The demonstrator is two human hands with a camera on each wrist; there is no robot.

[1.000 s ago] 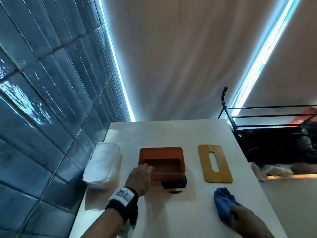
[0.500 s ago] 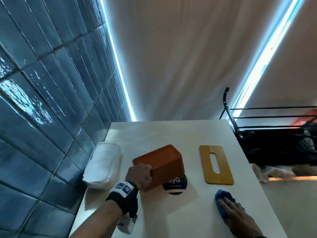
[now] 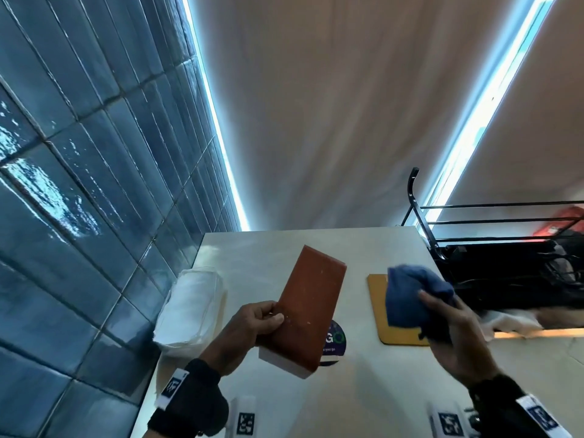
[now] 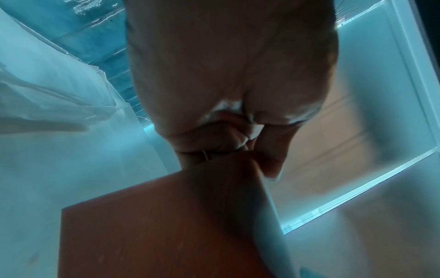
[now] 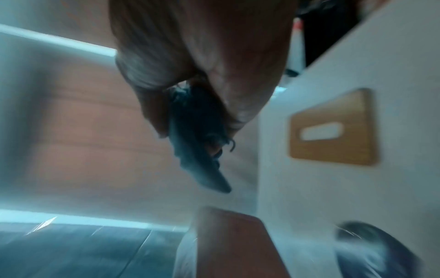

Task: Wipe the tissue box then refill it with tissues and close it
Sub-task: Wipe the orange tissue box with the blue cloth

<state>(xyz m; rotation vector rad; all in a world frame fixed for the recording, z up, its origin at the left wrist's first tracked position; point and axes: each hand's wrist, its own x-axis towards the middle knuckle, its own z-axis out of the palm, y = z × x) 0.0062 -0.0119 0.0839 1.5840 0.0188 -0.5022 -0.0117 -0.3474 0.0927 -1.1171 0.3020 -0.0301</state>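
I held the tissue box (image 3: 308,311) in my left hand (image 3: 252,324), lifted off the table (image 3: 363,396) and tilted, its closed terracotta base turned toward the head camera; the thumb lay across that face and the fingers curled behind the near edge. My right hand (image 3: 455,339) was raised to the right of the box, fingers closed round a bunched blue cloth (image 3: 410,298), which stood apart from the box.

The wooden lid (image 3: 377,298) with its slot lay flat on the table under that hand, and the cloth covered most of it in the head view; the right wrist view showed it whole. A wrapped stack of white tissues (image 3: 189,308) lay at the table's left edge against the blue tiled wall (image 3: 79,184). A round dark sticker (image 3: 335,341) sat on the table, half hidden behind the box. A black metal rack (image 3: 442,222) stood beyond the right edge.

Both wrist views were blurred. The box opening faced away, so I could not see its interior.
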